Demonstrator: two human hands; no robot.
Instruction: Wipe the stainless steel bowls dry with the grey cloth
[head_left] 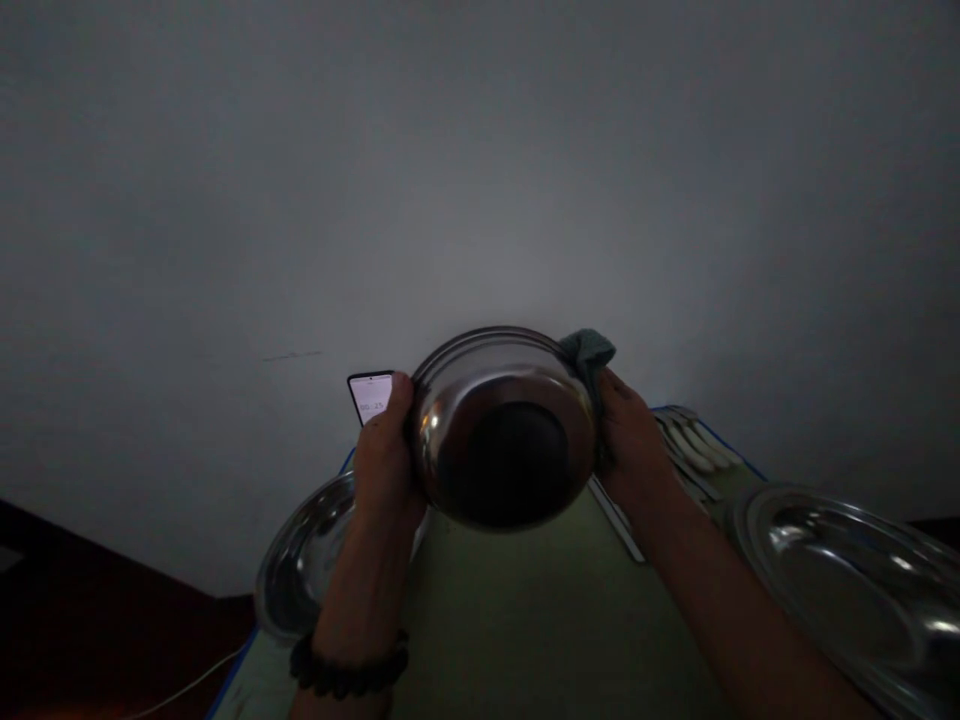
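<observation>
A shiny metal bowl point(506, 450) is held up above the table, tilted so that its rounded underside faces me. My left hand point(386, 450) grips its left edge, thumb up near the rim. On the opposite side my right hand point(630, 430) is closed around a grey-green cloth point(589, 352), pressing it against the bowl's right rim. Most of the fingers of both hands are hidden behind the bowl and the cloth. The bowl's inside is out of sight.
Left on the green-topped table point(525, 620) sits a metal basin point(296, 565); a larger one point(840, 600) stands at right. Several pieces of white-handled cutlery point(697, 445) lie behind my right arm, near a pale strip point(619, 520). A lit phone point(371, 393) leans by the wall point(480, 180).
</observation>
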